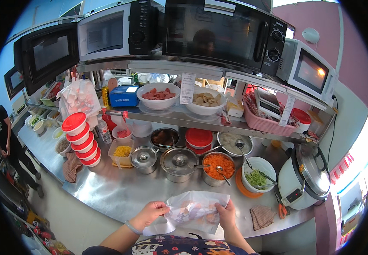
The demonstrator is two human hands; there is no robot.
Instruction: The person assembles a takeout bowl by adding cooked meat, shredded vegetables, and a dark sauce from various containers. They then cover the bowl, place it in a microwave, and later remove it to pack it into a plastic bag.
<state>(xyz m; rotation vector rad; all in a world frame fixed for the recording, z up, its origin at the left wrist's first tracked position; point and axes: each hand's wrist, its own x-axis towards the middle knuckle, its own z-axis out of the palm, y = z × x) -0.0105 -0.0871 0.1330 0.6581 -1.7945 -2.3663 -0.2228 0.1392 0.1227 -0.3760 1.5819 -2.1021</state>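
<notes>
A: What fills the view, biggest first?

B: A curved steel table (120, 191) runs across it; above hangs a steel shelf (179, 115) with microwave ovens (226, 32) on top; a white rice cooker (305, 176) stands at the table's right end.

A: And the smaller things?

B: A lidded pot (179, 163) sits mid-table, just beside a pot of diced carrot (218, 166); a white bowl of greens (258, 174) is to the right of that; a stack of red-lidded tubs (82, 138) leans at the left.

A: What does the person hold?

B: A thin plastic bag (194, 210), over the near edge of the table; the left hand (149, 213) has its fingers pinched on the bag's left edge; the right hand (226, 213) has its fingers clamped on the right edge, spreading the bag between them.
</notes>
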